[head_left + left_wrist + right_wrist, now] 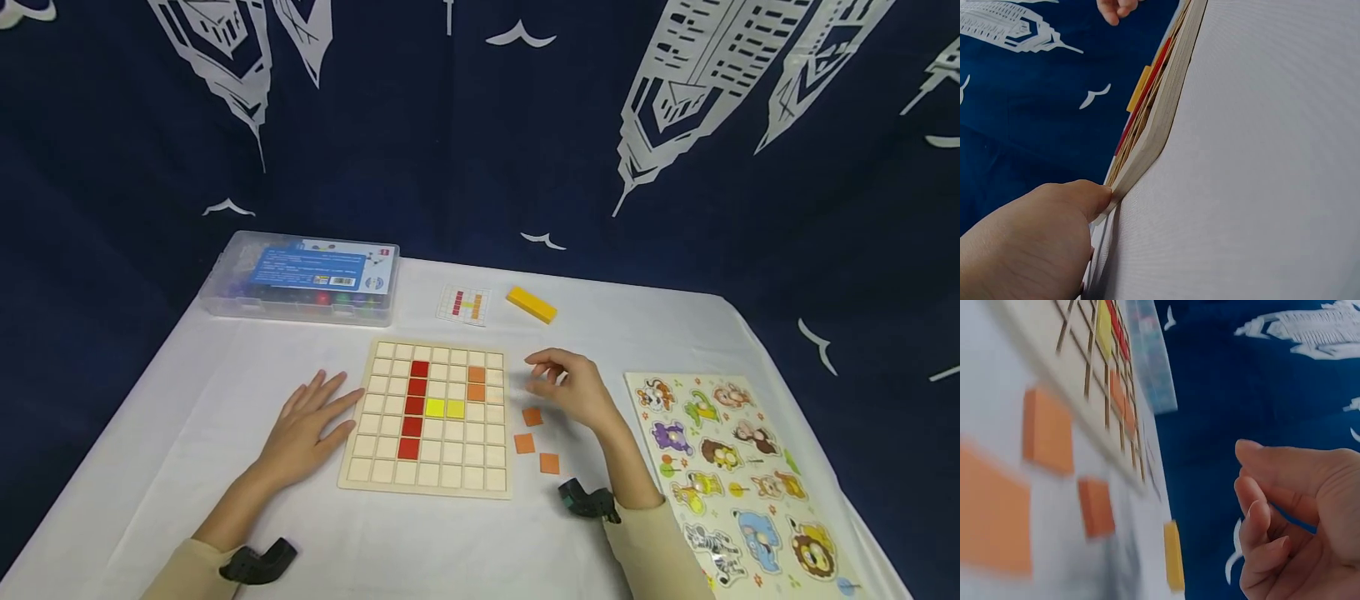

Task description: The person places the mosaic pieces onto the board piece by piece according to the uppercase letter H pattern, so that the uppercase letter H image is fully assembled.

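Note:
A wooden grid board (386,473) lies on the table. A column of several red tiles (415,405), two yellow tiles (445,408) and two orange tiles (476,383) sit in its cells. My left hand (307,429) rests at the board's left edge with fingers spread, the thumb (1088,195) against the rim in the left wrist view. Raised beside the board's right edge is my right hand (573,387), its fingers loosely curled and nothing visible between thumb and fingertips. Three loose orange tiles (524,443) lie below it, right of the board.
Behind the board lie a small pattern card (463,305) and a yellow bar (532,305). A clear plastic case (300,279) stands at the back left. An animal puzzle board (738,475) takes up the right side. A dark patterned cloth (450,150) hangs behind the table.

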Tool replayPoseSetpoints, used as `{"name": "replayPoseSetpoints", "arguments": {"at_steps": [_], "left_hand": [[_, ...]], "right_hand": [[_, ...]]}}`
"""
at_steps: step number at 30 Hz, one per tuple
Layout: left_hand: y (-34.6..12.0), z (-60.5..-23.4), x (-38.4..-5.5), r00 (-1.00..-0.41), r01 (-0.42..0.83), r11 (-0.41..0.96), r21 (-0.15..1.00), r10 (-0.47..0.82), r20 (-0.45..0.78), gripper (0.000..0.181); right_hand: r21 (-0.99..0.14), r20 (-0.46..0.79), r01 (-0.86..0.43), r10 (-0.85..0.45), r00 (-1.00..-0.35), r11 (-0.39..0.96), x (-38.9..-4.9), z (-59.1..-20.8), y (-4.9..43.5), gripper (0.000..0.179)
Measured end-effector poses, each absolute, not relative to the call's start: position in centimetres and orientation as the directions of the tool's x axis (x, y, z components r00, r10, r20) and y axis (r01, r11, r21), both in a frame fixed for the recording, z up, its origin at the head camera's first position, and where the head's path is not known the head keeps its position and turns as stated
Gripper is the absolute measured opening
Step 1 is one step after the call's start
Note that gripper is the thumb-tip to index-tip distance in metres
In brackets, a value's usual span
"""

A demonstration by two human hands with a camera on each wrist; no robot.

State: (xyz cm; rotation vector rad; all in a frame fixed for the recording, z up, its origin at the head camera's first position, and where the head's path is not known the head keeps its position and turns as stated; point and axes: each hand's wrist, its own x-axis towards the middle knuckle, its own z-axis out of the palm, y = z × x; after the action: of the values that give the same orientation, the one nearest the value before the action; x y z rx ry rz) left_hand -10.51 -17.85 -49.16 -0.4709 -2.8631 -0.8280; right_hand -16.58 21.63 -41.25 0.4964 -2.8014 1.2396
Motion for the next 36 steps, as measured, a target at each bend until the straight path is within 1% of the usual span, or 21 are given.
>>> {"name": "replayPoseSetpoints", "arguments": {"at_steps": [3,8,15,27,36], "left_hand": [[-18.0,-49.2,-10.4,-0.943,0.332,0.8,0.5,0.262,0.208,0.047],[-18.0,-49.4,-10.3,-0.943,0.33,0.797,0.506,0.257,0.21,0.047],[-17.9,-49.4,-10.2,-0.944,0.328,0.794,0.512,0.256,0.209,0.047],[-17.7,-49.3,-10.2,-0.941,0.335,0.792,0.51,0.257,0.22,0.047],[-17.7,-49.1,-10.4,-0.941,0.337,0.791,0.511,0.261,0.216,0.047]], "right_hand": [[-0.728,0.139,-0.277,-0.261,-0.955,0.627,-16.3,-41.7,23.0,0.032],[-0.755,0.067,-0.221,-0.262,-0.963,0.617,-15.5,-43.4,24.3,0.033],[-0.795,0.035,-0.197,-0.281,-0.959,0.574,-15.2,-45.2,24.9,0.032],[-0.796,-0.014,-0.152,-0.269,-0.963,0.586,-15.0,-45.7,25.0,0.031],[-0.789,-0.019,-0.159,-0.282,-0.959,0.594,-15.1,-46.0,25.0,0.03]]}}
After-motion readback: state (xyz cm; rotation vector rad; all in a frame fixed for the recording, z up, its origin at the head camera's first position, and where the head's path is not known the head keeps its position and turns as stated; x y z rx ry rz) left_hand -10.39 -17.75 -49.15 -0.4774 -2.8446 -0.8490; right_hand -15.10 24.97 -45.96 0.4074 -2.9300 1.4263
